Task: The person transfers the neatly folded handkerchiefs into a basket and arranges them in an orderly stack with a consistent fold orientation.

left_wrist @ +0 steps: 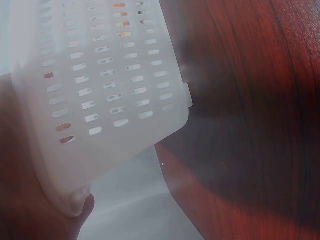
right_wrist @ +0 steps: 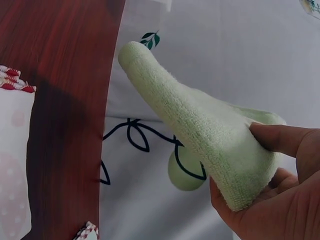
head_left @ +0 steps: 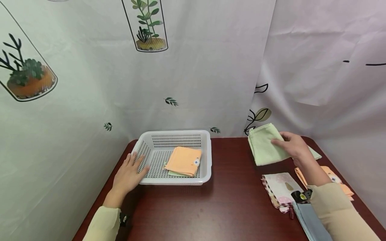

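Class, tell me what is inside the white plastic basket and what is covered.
The rectangular white plastic basket holds a folded orange cloth on a pale green cloth, which shows only at its edges. The green cloth's middle and anything beneath are covered.

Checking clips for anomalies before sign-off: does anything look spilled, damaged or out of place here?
Nothing looks spilled or damaged. Only slightly untidy: in the basket, the orange cloth sits askew on a green cloth, whose edge sticks out beneath it.

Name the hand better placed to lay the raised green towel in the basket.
Right, probably: the right hand pinches the folded green towel, while the left hand only touches the white plastic basket.
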The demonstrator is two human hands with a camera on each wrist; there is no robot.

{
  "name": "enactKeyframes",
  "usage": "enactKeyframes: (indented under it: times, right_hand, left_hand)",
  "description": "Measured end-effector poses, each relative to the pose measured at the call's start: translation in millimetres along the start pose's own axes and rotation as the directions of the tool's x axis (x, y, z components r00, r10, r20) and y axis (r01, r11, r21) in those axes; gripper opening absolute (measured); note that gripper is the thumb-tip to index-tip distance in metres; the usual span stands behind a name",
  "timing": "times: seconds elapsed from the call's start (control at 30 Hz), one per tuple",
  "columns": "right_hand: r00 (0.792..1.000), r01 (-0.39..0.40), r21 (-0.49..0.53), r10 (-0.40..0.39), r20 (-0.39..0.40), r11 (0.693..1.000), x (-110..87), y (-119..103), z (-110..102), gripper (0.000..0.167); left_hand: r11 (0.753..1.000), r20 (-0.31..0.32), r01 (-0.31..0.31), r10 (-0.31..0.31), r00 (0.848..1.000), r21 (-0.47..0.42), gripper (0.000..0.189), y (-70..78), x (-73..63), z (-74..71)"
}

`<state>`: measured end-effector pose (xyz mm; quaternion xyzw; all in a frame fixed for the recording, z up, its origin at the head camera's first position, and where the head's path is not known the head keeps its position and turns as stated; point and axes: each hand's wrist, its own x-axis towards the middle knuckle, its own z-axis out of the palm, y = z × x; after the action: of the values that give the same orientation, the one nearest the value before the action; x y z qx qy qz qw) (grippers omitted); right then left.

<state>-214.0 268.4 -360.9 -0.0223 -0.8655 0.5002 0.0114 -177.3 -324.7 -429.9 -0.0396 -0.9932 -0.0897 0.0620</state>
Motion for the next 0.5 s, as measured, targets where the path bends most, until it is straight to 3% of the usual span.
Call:
enactKeyframes:
  times: [0.5]
  right_hand:
    - [0.999,0.041,0.023,-0.041,-0.012,0.999,-6.8,-15.9,10.8,0.055]
  left_hand:
    - [1.000,0.002,0.008,-0.008,1.000,-0.005,0.075,1.8,-1.0,-0.5]
